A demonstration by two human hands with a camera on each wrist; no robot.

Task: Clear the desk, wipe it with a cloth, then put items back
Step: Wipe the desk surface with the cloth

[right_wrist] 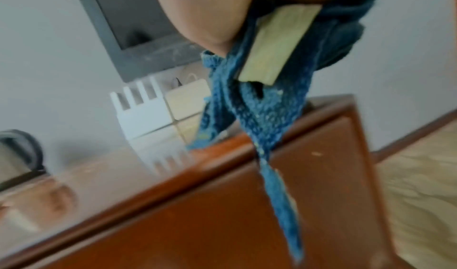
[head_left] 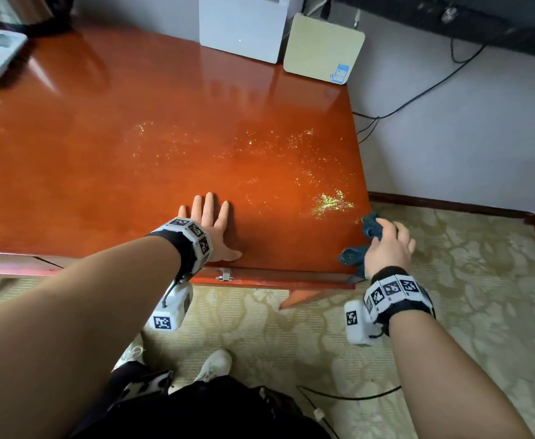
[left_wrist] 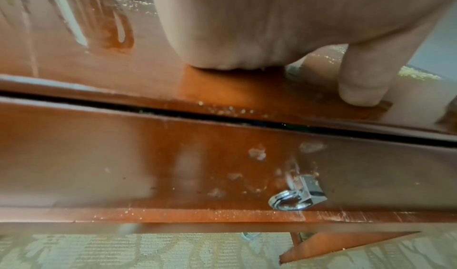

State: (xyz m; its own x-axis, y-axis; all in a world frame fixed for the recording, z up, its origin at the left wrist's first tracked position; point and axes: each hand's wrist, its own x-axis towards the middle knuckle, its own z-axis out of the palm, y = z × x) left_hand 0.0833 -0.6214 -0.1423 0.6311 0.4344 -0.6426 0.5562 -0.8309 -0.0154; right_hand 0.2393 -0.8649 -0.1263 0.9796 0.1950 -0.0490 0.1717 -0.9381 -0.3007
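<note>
One cloth [head_left: 359,248] in right hand [head_left: 389,245], desk [head_left: 133,160] corner.

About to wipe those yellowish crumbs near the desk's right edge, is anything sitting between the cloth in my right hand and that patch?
Nothing visible. The right hand grips the blue cloth at the desk corner, and the crumb patch lies just beyond on bare wood. The left hand rests flat off to the side.
</note>
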